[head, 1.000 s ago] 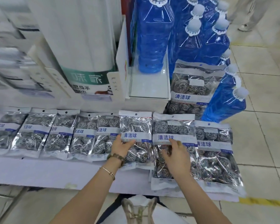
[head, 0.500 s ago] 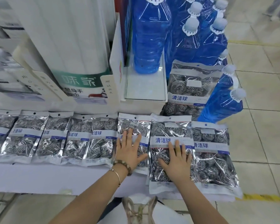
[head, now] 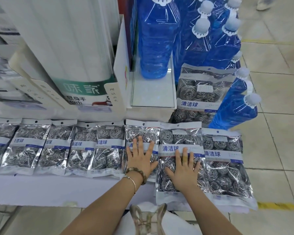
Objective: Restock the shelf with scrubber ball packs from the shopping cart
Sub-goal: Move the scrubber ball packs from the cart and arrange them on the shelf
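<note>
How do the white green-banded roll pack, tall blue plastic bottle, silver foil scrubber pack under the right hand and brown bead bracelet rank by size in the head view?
1. white green-banded roll pack
2. tall blue plastic bottle and silver foil scrubber pack under right hand: alike, pack nearer, unranked
3. brown bead bracelet

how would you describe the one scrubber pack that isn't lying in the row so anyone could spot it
Start at the cluster of tall blue bottles at the right end of the shelf. Right in front of them, behind the flat row of scrubber packs, one pack leans against the bottles. It alone is propped up rather than lying flat in the row.
</note>
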The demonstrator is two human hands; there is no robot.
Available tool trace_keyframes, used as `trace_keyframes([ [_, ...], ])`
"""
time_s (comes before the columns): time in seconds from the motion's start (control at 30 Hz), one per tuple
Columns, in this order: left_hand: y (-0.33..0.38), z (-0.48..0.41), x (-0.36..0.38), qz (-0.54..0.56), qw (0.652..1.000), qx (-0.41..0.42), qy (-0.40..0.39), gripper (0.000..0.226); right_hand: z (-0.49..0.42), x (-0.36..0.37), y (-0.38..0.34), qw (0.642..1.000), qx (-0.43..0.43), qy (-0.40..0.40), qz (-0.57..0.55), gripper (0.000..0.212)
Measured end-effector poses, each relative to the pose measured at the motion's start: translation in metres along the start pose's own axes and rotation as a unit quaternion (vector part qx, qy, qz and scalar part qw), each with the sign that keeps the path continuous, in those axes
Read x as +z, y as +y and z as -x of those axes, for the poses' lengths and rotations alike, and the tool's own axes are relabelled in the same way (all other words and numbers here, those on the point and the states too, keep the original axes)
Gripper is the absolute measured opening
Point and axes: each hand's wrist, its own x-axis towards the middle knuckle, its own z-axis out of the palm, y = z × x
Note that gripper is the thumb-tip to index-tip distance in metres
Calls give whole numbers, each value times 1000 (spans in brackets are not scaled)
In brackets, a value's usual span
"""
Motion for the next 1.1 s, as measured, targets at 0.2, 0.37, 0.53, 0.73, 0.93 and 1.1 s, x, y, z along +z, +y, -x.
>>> trace_keyframes([
  [0.2, -5, 7, -8, 11, 1000, 18, 8, 73, 8, -7, 1, 999, -6, 15, -48, 81],
  [0.37, -1, 28, -26, 123, 991, 15, 54, 50, 20, -18, -6, 986, -26, 87, -136, 55],
  [0.53, -11, 68, -36, 318, 933, -95, 136, 33, 29, -27, -17, 973, -99, 109, -179, 39],
  [0.73, -46, 137, -22, 415, 857, -233, 200, 27, 34, -30, -61, 943, -245, 51, -219, 35],
  [0.93, -76, 215, -1, 472, 748, -367, 289, 24, 57, -22, -129, 906, -379, 3, -191, 32],
  [1.1, -116, 272, 16, 476, 702, -419, 325, 22, 91, -9, -193, 884, -436, -36, -164, 34],
])
